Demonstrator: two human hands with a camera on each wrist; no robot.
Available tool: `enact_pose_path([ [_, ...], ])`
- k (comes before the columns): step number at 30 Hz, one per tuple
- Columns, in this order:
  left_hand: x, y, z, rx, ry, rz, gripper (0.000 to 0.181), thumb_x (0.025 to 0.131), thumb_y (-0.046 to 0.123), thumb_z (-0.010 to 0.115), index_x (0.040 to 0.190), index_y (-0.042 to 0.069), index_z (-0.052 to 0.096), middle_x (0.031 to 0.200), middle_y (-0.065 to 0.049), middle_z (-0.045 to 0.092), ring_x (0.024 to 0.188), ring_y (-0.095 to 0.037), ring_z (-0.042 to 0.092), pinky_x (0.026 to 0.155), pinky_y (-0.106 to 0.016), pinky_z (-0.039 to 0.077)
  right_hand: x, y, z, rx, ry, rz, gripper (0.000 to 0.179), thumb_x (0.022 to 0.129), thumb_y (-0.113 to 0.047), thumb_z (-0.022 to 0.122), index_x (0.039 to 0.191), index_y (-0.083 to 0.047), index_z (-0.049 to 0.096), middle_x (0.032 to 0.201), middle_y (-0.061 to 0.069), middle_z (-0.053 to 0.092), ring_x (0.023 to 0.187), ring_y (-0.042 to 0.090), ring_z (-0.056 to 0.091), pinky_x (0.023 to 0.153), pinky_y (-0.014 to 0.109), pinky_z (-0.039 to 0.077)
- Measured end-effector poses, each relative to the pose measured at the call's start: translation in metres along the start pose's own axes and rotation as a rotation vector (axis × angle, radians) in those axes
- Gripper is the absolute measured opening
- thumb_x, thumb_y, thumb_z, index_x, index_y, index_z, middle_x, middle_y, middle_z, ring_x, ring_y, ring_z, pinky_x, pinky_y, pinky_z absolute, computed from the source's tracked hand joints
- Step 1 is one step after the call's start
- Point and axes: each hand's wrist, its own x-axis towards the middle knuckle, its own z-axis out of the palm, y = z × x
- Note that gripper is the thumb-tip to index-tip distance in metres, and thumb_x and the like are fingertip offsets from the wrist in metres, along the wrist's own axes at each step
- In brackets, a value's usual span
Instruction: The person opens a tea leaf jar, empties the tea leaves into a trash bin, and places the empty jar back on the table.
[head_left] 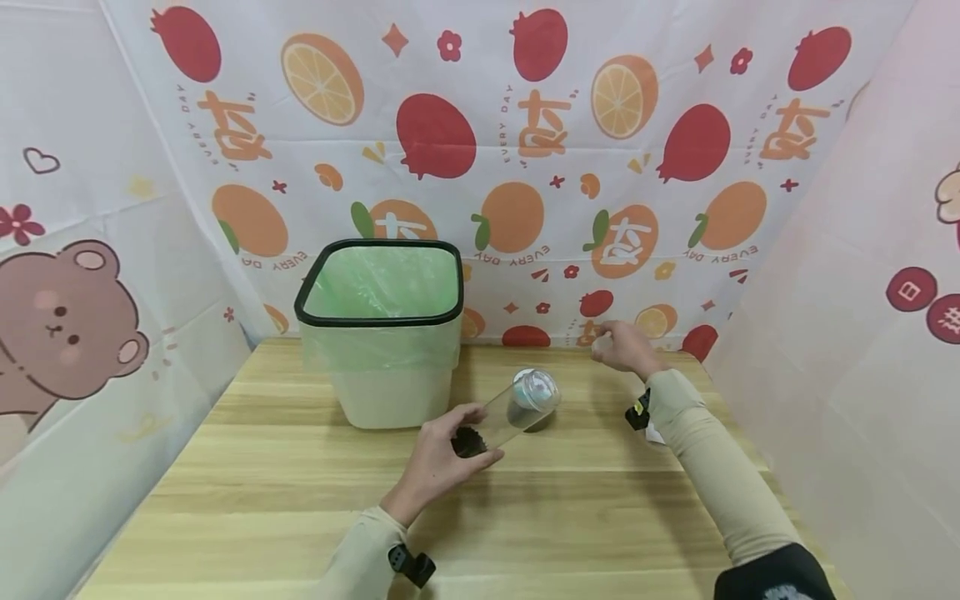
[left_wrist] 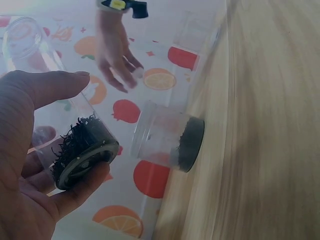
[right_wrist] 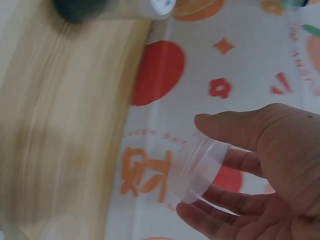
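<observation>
My left hand (head_left: 442,454) grips a tall clear jar (left_wrist: 60,95), fingers and thumb round its lower part. Dark, wiry dried leaves (left_wrist: 82,140) lie in the bottom of this jar, which is tilted with its upper end toward the far right. Beyond it, a wider clear jar (left_wrist: 162,130) stands on the table, dark contents in its lower part; the tall jar overlaps it in the head view. Over the table's far right, my right hand (head_left: 626,346) holds a translucent plastic lid (right_wrist: 197,167) between thumb and fingers.
A pale waste bin (head_left: 393,392) with a black rim and green liner stands at the back left of the wooden table (head_left: 300,517). A small white item (head_left: 655,434) lies partly hidden under the right forearm. Printed cloth (head_left: 465,192) hangs behind and at both sides.
</observation>
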Motion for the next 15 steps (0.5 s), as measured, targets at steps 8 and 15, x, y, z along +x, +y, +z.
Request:
enact_pose_path([
  [8,-0.002,0.000,0.002,-0.001,0.014,-0.013,0.059,0.072,0.028,0.093,0.124,0.014,0.067,0.114,0.000,0.076,0.108,-0.015,0.072,0.096,-0.039,0.057,0.013,0.019,0.025,0.025,-0.084,0.098,0.060,0.094,-0.019,0.064,0.148,0.000,0.047,0.143,0.024,0.058,0.109,0.037,0.062,0.093,0.048,0.053],
  [15,-0.002,0.002,0.000,0.000,0.006,-0.017,0.059,0.071,0.027,0.093,0.123,0.014,0.067,0.114,-0.001,0.076,0.107,-0.015,0.072,0.096,-0.040,0.057,0.016,0.027,0.049,-0.021,-0.072,0.082,0.047,0.094,-0.017,0.067,0.134,0.006,0.060,0.134,0.027,0.063,0.109,0.039,0.065,0.093,0.049,0.054],
])
